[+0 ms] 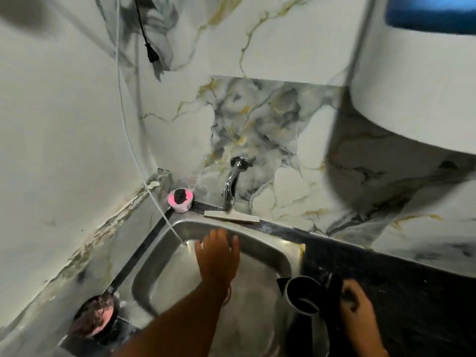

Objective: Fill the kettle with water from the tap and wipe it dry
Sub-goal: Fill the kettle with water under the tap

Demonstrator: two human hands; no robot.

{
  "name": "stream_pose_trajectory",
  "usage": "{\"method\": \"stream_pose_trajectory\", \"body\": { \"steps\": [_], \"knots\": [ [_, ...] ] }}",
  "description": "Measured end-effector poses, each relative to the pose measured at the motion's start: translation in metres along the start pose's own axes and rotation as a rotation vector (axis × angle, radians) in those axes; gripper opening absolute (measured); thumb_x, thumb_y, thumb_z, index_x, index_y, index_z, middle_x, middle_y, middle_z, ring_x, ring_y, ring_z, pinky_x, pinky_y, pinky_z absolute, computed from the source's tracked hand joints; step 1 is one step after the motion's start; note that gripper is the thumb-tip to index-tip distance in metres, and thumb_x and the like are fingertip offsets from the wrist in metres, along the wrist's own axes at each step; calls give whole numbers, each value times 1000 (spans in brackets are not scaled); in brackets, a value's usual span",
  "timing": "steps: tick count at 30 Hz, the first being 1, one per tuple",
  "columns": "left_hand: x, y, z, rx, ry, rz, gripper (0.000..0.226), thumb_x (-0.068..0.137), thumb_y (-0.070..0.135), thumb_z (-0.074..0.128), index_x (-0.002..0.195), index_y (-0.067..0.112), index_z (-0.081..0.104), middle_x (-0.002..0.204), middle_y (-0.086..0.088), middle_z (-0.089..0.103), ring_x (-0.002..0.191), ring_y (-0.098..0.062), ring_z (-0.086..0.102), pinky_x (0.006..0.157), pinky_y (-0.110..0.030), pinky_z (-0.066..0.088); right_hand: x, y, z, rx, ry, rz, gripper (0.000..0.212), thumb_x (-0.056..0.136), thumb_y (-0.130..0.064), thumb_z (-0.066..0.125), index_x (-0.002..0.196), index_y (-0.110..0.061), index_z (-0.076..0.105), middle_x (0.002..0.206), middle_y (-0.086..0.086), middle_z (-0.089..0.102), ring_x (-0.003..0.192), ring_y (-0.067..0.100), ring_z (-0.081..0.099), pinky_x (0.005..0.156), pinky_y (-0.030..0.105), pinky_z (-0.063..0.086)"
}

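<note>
A steel kettle (306,313) with a black handle stands at the right rim of the steel sink (268,243), its lid open. My right hand (356,305) grips the kettle's black handle. My left hand (219,256) is stretched out over the sink basin with fingers spread, holding nothing, below and slightly left of the chrome tap (230,184). The tap sticks out of the marble-patterned wall above the sink's back rim. I see no water running from it.
A pink tub (180,199) with a dark scrubber sits at the sink's back left corner. A pale bar (231,216) lies under the tap. A dark pan (96,318) sits front left. A black worktop (386,274) runs right. A white cord (134,150) hangs into the sink.
</note>
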State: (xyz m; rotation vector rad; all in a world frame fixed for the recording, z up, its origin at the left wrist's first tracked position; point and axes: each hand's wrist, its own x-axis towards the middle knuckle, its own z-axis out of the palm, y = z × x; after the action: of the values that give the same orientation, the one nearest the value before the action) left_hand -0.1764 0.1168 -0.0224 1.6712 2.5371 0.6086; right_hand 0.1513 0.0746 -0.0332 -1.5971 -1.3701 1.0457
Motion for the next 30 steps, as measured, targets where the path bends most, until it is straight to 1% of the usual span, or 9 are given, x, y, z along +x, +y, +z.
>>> {"method": "stream_pose_trajectory", "body": {
  "steps": [3, 7, 10, 14, 18, 21, 24, 26, 30],
  "knots": [
    [83, -12, -6, 2, -166, -23, 48, 105, 59, 41, 117, 23, 70, 108, -6, 74, 97, -30, 70, 89, -44, 53, 23, -27, 65, -33, 22, 13, 16, 95, 26, 67, 89, 16, 56, 69, 39, 54, 60, 13, 48, 48, 15, 41],
    [163, -14, -1, 20, -202, 1, 76, 94, 83, 33, 112, 25, 79, 106, -5, 80, 101, -32, 75, 80, -40, 51, 58, -45, 144, 6, 38, 33, 19, 95, 15, 74, 89, 7, 58, 74, 31, 57, 67, 15, 49, 63, 32, 44],
    [194, -12, 5, 53, -243, 58, 79, 87, 87, 34, 100, 26, 81, 88, 1, 76, 82, -25, 70, 68, -34, 44, 88, -52, 191, 39, 63, 58, 19, 99, 4, 75, 91, -1, 58, 70, 11, 66, 63, 11, 56, 61, 31, 50],
    [214, -11, 13, 58, -273, 70, 63, 82, 74, 46, 94, 21, 78, 80, -1, 71, 82, -29, 73, 66, -34, 44, 125, -58, 231, 78, 59, 106, 22, 99, -12, 77, 88, -21, 60, 61, 4, 72, 54, 15, 63, 57, 35, 53],
    [220, -14, 15, 49, -327, 132, 48, 81, 69, 58, 89, 23, 72, 66, 5, 54, 70, -24, 62, 65, -33, 42, 148, -73, 253, 162, 91, 91, 27, 82, -40, 75, 84, -22, 55, 64, 10, 67, 59, 19, 59, 61, 34, 51],
    [233, -24, 9, 52, -424, 302, 43, 86, 69, 62, 82, 27, 65, 65, 7, 53, 62, -15, 54, 57, -29, 35, 165, -77, 265, 167, 121, 44, 19, 75, -49, 68, 74, -35, 55, 64, -12, 64, 59, 2, 56, 62, 27, 50],
    [252, -38, -1, -8, -586, 439, 42, 90, 69, 60, 79, 29, 57, 75, 8, 63, 75, -17, 63, 62, -30, 37, 175, -80, 269, 163, 128, 12, 17, 77, -46, 68, 68, -43, 53, 60, -20, 60, 56, -6, 50, 60, 15, 46],
    [259, -44, -2, -5, -643, 488, 43, 91, 73, 58, 93, 31, 63, 90, 7, 69, 86, -18, 65, 73, -34, 41, 179, -78, 271, 172, 115, -1, 19, 77, -44, 68, 68, -41, 51, 58, -21, 59, 53, -7, 49, 58, 9, 45],
    [262, -46, 1, 5, -639, 529, 53, 90, 78, 55, 111, 31, 70, 103, 4, 74, 97, -21, 69, 77, -36, 40, 183, -70, 280, 205, 74, -15, 50, 75, -45, 68, 88, 1, 51, 61, -15, 63, 52, -7, 55, 54, 9, 50]
  ]
}}
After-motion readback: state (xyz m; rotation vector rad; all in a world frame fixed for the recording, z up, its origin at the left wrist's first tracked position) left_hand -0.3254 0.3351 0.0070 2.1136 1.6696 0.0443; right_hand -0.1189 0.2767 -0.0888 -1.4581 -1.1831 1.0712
